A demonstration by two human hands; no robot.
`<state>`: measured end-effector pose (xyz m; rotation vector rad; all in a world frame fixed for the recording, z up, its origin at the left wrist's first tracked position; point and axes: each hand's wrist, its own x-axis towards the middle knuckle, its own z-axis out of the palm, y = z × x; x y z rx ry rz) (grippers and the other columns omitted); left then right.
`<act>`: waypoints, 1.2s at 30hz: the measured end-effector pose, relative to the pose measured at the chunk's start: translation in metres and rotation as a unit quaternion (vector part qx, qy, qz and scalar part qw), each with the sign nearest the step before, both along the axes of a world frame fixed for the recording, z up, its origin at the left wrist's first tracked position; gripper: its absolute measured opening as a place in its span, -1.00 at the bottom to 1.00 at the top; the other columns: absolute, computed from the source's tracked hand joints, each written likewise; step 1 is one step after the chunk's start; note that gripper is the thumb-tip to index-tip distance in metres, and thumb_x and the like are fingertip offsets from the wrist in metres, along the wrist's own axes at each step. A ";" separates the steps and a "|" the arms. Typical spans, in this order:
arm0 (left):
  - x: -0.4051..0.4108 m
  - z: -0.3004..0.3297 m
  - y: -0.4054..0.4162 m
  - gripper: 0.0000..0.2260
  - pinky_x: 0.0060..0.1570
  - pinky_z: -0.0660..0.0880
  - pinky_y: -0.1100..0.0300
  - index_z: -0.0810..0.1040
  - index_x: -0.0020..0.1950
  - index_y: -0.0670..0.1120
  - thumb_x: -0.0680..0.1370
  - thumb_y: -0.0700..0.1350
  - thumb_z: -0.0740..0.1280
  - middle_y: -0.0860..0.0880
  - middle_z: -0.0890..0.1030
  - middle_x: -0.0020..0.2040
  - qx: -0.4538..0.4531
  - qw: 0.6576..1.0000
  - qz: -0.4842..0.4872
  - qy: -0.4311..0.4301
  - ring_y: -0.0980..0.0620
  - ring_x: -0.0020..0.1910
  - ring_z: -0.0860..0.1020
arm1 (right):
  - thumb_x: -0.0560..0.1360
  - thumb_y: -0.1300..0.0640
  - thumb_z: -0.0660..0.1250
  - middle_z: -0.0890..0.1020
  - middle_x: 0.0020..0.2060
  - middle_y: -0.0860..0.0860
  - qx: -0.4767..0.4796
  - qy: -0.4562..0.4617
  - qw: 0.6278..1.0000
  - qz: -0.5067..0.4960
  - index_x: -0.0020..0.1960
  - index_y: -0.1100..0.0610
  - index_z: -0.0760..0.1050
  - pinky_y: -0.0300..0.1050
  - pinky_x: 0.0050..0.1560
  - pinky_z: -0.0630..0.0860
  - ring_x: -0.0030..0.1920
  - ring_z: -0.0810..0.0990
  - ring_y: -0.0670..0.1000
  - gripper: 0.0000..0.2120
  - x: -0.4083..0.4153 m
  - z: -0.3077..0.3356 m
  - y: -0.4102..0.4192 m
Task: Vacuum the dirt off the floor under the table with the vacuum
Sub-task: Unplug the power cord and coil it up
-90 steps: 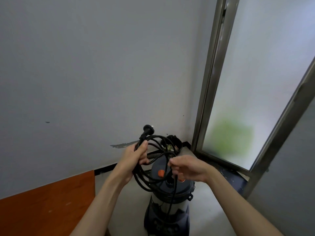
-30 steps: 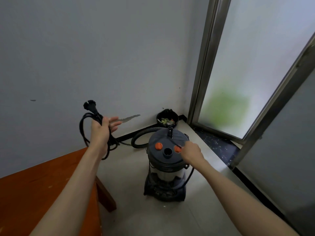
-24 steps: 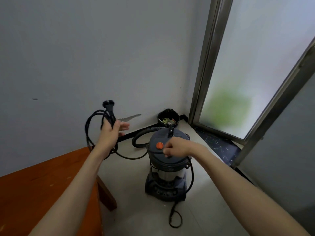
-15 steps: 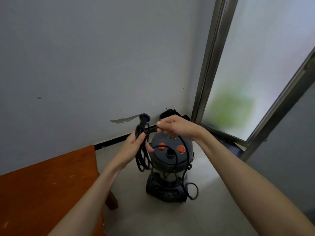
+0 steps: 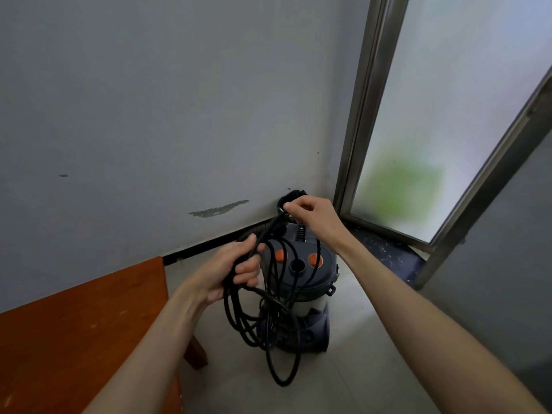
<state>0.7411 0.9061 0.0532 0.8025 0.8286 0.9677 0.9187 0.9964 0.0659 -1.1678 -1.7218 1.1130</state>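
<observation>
Your left hand (image 5: 231, 271), at centre frame, is curled tight around a bundle of black power cord (image 5: 263, 318), with loops hanging down to the floor at lower centre. Your right hand (image 5: 310, 215), higher and just right of it, pinches a single strand of that cord (the plug itself is hard to make out). The vacuum (image 5: 301, 297) stands upright directly below and behind both hands, nearer the left one. The table (image 5: 83, 318) fills the lower left, so the floor you must clean lies to the left of the canister, on your left-hand side.
</observation>
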 end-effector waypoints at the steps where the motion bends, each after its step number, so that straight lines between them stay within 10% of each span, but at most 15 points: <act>1: -0.004 -0.001 0.001 -0.77 -0.60 0.34 0.32 0.42 -0.15 -0.15 0.49 0.01 0.31 0.08 0.25 -0.60 -0.002 0.999 0.004 -0.047 0.19 -0.68 0.22 | 0.55 0.07 0.31 0.48 -0.39 -0.08 -0.010 0.010 1.000 0.006 -0.09 0.17 0.57 -0.38 -0.30 0.34 -0.38 0.40 -0.17 -0.83 0.000 -0.002 -0.001; 5: -0.021 0.000 0.012 -0.75 -0.62 0.35 0.35 0.58 -0.21 -0.17 0.37 0.00 0.52 0.07 0.35 -0.62 0.027 0.977 -0.001 -0.213 0.20 -0.68 0.29 | 0.59 0.04 0.24 0.46 -0.40 -0.04 -0.096 0.016 0.994 0.052 -0.15 0.14 0.50 -0.41 -0.41 0.36 -0.43 0.42 -0.16 -0.78 0.006 -0.028 -0.014; 10: -0.041 0.011 0.024 -0.60 -0.30 0.45 0.21 0.51 0.05 -0.33 0.66 0.00 0.10 -0.05 0.35 -0.44 0.048 0.909 -0.081 -0.407 0.08 -0.46 0.29 | 0.57 0.04 0.27 0.51 -0.27 0.07 -0.203 -0.017 0.978 0.050 -0.21 0.15 0.49 -0.14 -0.08 0.43 -0.24 0.49 -0.03 -0.75 0.020 -0.090 -0.024; 17: -0.058 0.064 0.021 -0.87 -0.32 0.51 0.22 0.45 -0.03 -0.31 0.54 -0.23 0.24 -0.06 0.39 -0.46 0.118 0.854 0.216 -0.459 0.07 -0.53 0.37 | 0.54 0.18 0.33 0.53 -0.34 0.01 -0.257 -0.066 0.964 0.011 -0.31 0.15 0.45 -0.25 -0.15 0.41 -0.28 0.48 -0.08 -0.75 0.042 -0.140 -0.037; 24: -0.050 0.054 0.028 -0.88 -0.26 0.50 0.30 0.45 -0.09 -0.18 0.60 -0.21 0.16 0.02 0.41 -0.45 0.126 0.883 0.343 -0.295 0.14 -0.51 0.36 | 0.57 0.18 0.27 0.49 -0.33 -0.04 -0.126 -0.217 0.968 -0.009 -0.17 0.14 0.53 -0.24 -0.23 0.40 -0.33 0.44 -0.11 -0.85 0.038 -0.141 -0.032; 30: -0.017 0.011 0.033 -0.76 0.02 0.52 0.23 0.50 -0.10 -0.24 0.65 -0.19 0.12 0.00 0.59 -0.28 0.166 0.889 0.347 0.250 0.15 -0.27 0.60 | 0.58 0.05 0.24 0.52 -0.38 -0.10 0.015 -0.394 0.899 0.190 -0.23 0.07 0.56 -0.15 -0.16 0.40 -0.25 0.50 -0.02 -0.75 0.033 -0.084 -0.045; 36: 0.019 -0.042 0.020 -0.88 -0.26 0.50 0.38 0.41 0.02 -0.25 0.64 -0.23 0.11 0.01 0.59 -0.31 0.185 0.866 0.161 0.436 0.22 -0.37 0.56 | 0.53 -0.03 0.27 0.63 -0.01 0.03 0.164 -0.435 0.856 0.227 0.20 0.00 0.55 -0.10 -0.03 0.44 0.03 0.55 0.05 -0.72 0.004 -0.025 -0.049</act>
